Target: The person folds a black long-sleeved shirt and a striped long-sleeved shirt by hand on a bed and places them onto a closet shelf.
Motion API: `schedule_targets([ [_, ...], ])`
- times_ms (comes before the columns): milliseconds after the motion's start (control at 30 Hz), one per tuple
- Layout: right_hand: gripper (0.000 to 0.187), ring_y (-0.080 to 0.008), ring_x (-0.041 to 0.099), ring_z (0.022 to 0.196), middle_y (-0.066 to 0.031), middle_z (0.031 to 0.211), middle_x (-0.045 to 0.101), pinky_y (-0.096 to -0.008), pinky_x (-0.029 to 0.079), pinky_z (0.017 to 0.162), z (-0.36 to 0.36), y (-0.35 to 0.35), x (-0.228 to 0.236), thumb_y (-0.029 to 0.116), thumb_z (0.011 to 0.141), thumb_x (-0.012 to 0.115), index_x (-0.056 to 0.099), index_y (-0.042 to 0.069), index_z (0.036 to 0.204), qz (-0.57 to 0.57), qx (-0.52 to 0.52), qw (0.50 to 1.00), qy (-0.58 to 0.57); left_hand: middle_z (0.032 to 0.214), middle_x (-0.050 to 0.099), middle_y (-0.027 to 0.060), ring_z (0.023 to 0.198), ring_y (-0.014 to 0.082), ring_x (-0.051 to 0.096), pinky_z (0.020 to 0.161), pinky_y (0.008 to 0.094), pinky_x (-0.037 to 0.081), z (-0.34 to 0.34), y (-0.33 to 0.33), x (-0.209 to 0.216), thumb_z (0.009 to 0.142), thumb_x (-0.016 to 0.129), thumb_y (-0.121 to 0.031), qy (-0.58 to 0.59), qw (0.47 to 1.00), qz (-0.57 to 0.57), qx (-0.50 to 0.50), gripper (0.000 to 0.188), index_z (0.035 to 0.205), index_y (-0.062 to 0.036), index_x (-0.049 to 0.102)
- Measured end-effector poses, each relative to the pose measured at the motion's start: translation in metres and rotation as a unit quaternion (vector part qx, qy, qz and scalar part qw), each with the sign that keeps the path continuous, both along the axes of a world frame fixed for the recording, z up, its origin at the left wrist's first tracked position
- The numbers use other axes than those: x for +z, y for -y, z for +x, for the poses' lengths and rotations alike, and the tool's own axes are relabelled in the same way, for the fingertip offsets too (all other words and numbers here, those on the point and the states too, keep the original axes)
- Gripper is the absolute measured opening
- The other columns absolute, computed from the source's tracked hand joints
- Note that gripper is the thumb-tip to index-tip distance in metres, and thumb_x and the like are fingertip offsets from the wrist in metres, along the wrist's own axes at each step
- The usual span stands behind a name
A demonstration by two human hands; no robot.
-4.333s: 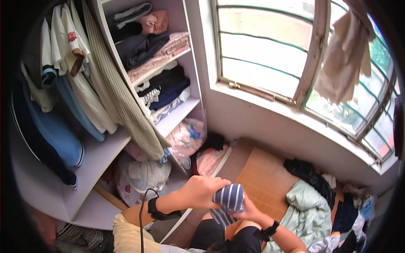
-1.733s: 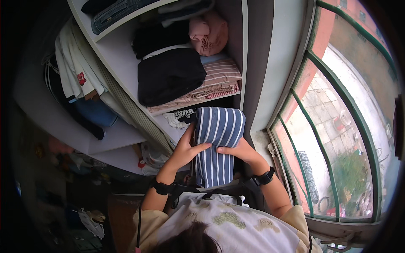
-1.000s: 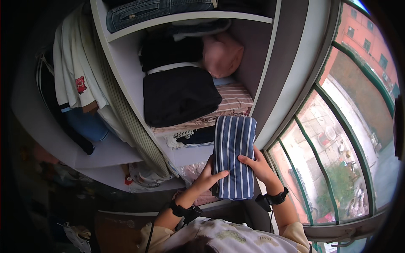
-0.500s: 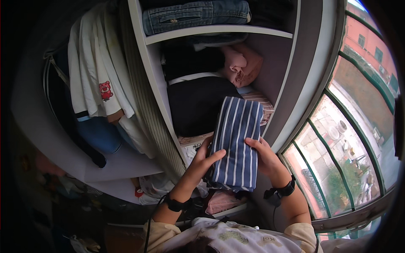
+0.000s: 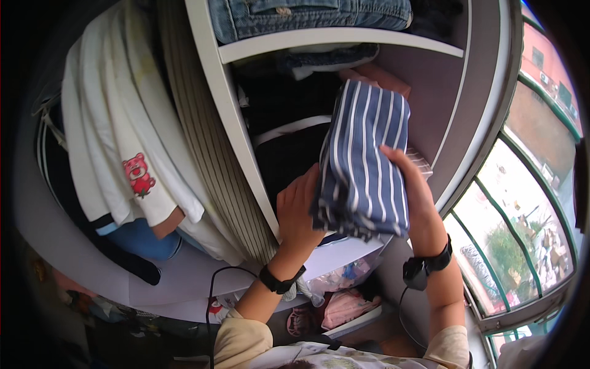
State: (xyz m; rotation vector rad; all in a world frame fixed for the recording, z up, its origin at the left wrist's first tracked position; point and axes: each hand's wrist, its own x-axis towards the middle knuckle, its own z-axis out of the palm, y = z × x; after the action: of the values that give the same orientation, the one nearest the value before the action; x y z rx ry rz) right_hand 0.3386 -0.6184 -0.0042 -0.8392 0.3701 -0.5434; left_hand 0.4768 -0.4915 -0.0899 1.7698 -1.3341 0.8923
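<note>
A folded blue cloth bundle with white stripes (image 5: 372, 147), its kind not clear, is tilted in front of an open shelf compartment. My right hand (image 5: 418, 190) grips its right side, thumb on top and the other fingers hidden. At the bundle's lower left is my left hand (image 5: 298, 206), back up; its fingertips disappear behind the cloth, so its hold cannot be made out. Behind the bundle lie dark folded clothes (image 5: 286, 154) with a white band, and pink clothing (image 5: 390, 79) to their right. Both wrists wear black bands.
Folded jeans (image 5: 313, 17) rest on the white shelf board (image 5: 344, 40) above. At left hang a white shirt (image 5: 123, 123) with a red bear print and a ribbed striped garment (image 5: 203, 129). A barred window (image 5: 522, 215) is at right. Pink clothes (image 5: 347, 307) lie below.
The striped bundle has moved up and farther over the compartment. My left thumb has left its top, and that hand now sits at its lower left. The view has moved closer to the shelves.
</note>
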Motion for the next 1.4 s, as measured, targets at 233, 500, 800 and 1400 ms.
schedule_targets([
  [233, 0.024, -0.0155, 0.066, 0.084, -0.0112, 0.1, 0.066, -0.0245, 0.055, 0.074, 0.05, 0.04, -0.001, 0.008, 0.094, 0.045, 0.058, 0.0, 0.112, -0.224, 0.032, 0.948, 0.225, 0.096, 0.061, 0.0072, 0.09, 0.0253, 0.058, 0.077, 0.0354, 0.042, 0.021, 0.004, -0.012, 0.076, 0.064, -0.019, 0.067, 0.997, -0.028, 0.005, 0.029, 0.102, -0.0052, 0.062],
  [500, 0.046, -0.0216, 0.062, 0.098, -0.0145, 0.114, 0.059, -0.0343, 0.051, 0.086, 0.105, 0.024, -0.033, 0.019, 0.086, 0.064, 0.045, -0.004, 0.122, 0.004, 0.01, 0.998, 0.057, 0.073, 0.053, 0.0083, 0.068, 0.0285, 0.051, 0.06, 0.0385, 0.041, 0.019, 0.013, -0.014, 0.071, 0.066, -0.011, 0.099, 0.995, -0.005, -0.006, 0.016, 0.087, -0.0093, 0.067],
  [800, 0.043, -0.0167, 0.064, 0.092, -0.0101, 0.107, 0.063, -0.0303, 0.053, 0.084, 0.095, 0.035, -0.018, 0.017, 0.084, 0.068, 0.051, -0.003, 0.118, -0.067, -0.013, 0.997, -0.034, 0.072, 0.053, 0.0088, 0.065, 0.028, 0.05, 0.059, 0.0376, 0.041, 0.015, 0.019, -0.017, 0.072, 0.065, -0.011, 0.102, 0.995, -0.007, -0.021, 0.016, 0.087, -0.0096, 0.069],
  [1400, 0.099, -0.031, 0.05, 0.117, -0.0249, 0.125, 0.049, -0.0339, 0.041, 0.098, 0.104, 0.071, -0.017, 0.024, 0.063, 0.084, 0.023, -0.007, 0.135, -0.566, -0.275, 0.761, -0.16, 0.072, 0.066, 0.0047, 0.069, 0.0252, 0.055, 0.067, 0.0345, 0.04, 0.009, 0.01, -0.006, 0.07, 0.068, -0.022, 0.02, 0.994, -0.015, -0.111, 0.016, 0.082, -0.0115, 0.07],
])
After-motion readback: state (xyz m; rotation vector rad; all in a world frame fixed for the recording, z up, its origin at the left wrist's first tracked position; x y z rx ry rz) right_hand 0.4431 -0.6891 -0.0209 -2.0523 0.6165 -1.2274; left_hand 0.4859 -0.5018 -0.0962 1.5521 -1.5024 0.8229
